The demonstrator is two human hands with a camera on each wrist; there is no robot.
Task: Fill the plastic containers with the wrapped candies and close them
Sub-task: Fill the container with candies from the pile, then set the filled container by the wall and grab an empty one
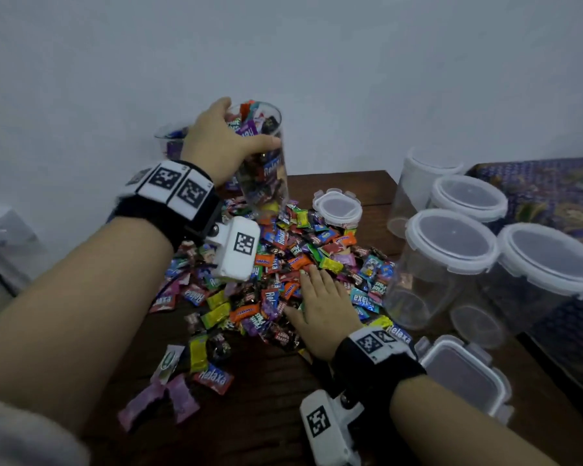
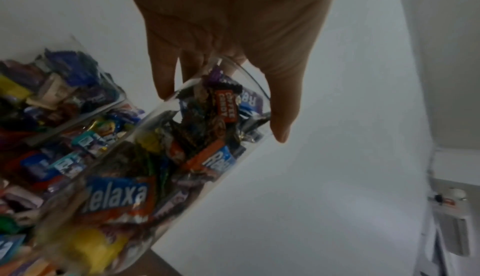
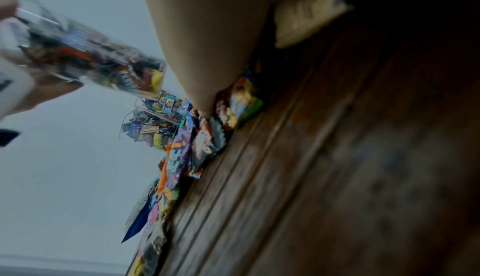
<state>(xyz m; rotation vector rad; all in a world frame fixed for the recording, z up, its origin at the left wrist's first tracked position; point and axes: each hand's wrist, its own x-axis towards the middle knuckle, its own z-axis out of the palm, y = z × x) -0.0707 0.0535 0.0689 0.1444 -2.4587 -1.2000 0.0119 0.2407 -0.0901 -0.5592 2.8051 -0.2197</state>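
My left hand [image 1: 221, 137] grips a clear plastic container [image 1: 265, 169] near its rim. The container is packed with wrapped candies and has no lid. It is held tilted above the back of the table. In the left wrist view the fingers [image 2: 166, 71] and thumb wrap the same container [image 2: 155, 157]. My right hand [image 1: 322, 306] lies flat, fingers straight, on the heap of wrapped candies [image 1: 276, 264] spread over the wooden table [image 1: 266, 415]. The right wrist view shows the right hand [image 3: 207, 34] pressing on the candies [image 3: 194, 147].
A second candy-filled container [image 1: 170, 136] stands behind my left hand by the wall. A loose round lid [image 1: 337, 206] lies beyond the heap. Several empty lidded containers [image 1: 451, 253] stand at the right, and a rectangular lidded box [image 1: 465, 375] lies near my right wrist.
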